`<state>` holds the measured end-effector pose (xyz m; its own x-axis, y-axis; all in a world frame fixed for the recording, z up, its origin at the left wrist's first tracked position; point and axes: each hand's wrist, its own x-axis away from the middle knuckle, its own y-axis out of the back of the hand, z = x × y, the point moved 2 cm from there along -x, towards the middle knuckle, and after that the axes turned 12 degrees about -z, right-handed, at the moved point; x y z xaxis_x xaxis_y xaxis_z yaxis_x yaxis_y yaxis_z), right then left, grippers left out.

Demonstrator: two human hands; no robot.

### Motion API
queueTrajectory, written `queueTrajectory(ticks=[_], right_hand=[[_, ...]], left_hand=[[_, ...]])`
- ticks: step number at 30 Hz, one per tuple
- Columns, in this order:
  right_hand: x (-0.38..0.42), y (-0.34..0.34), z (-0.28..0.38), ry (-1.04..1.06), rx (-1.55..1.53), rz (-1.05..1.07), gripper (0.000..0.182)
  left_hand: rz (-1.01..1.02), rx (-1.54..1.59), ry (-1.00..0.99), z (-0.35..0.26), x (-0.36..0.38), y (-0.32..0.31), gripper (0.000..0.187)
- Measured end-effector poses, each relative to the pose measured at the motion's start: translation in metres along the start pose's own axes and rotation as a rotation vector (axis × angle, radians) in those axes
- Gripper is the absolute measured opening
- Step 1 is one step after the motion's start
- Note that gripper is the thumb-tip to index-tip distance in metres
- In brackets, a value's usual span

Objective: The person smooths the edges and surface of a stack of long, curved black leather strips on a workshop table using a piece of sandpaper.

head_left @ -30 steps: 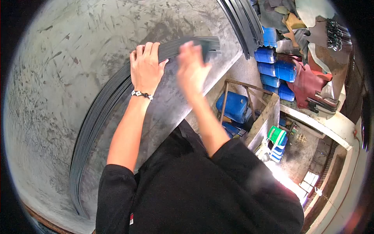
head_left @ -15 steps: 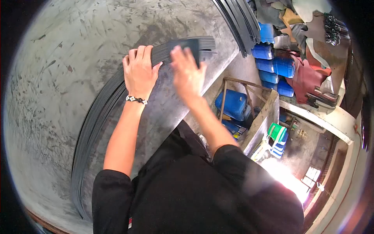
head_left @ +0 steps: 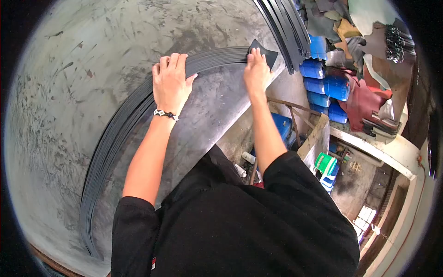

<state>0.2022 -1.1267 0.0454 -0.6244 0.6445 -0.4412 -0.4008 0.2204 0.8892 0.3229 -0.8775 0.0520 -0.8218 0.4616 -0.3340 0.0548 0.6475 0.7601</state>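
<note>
A curved bundle of long thin dark strips [head_left: 110, 134] lies on the grey table, bending from the lower left up to the right. My left hand [head_left: 171, 82] grips it from above, fingertips over the far edge and thumb on the near side. At the bundle's right end, my right hand [head_left: 257, 74] presses on a dark, flexible square sheet [head_left: 267, 54]. This sheet covers the strip ends, and its far corner curls up. Its material does not show clearly.
More dark strips [head_left: 286, 34] lie at the table's upper right end. The grey table [head_left: 55, 115] has a slanting near edge by my body. Beyond it are stacked blue containers [head_left: 334, 86], leather-like pieces [head_left: 364, 99], and a green bucket [head_left: 326, 163] lower down.
My right hand has slid rightward with the dark sheet, from on top of the bundle to its right end. My left hand has shifted slightly right and stays on the strips.
</note>
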Motion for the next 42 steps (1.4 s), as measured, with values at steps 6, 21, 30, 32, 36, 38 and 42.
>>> queueTrajectory(ticks=[6,21,30,32,36,38,42], right_hand=[[0.058,0.032,0.118,0.431,-0.101,0.102,0.04],[-0.002,-0.027,-0.03,0.059,0.093,-0.14,0.039],[0.004,0.015,-0.006,0.126,-0.079,0.053,0.038],[-0.002,-0.015,-0.022,0.001,0.015,-0.034,0.038],[0.089,0.043,0.117,0.42,-0.158,0.09,0.047],[0.087,0.046,0.079,0.441,-0.225,0.078,0.049],[-0.021,0.015,-0.075,0.051,0.065,0.033,0.036]], left_hand=[[-0.018,0.007,-0.003,0.0,-0.001,-0.001,0.063],[-0.037,0.009,-0.002,0.0,-0.002,-0.001,0.063],[-0.004,-0.009,0.003,-0.003,-0.002,-0.001,0.064],[-0.02,-0.022,0.0,0.0,-0.002,-0.002,0.066],[-0.004,-0.021,-0.005,-0.002,-0.004,-0.001,0.065],[0.011,-0.052,-0.013,-0.001,-0.004,-0.003,0.064],[-0.001,-0.094,-0.035,0.0,-0.002,-0.003,0.064]])
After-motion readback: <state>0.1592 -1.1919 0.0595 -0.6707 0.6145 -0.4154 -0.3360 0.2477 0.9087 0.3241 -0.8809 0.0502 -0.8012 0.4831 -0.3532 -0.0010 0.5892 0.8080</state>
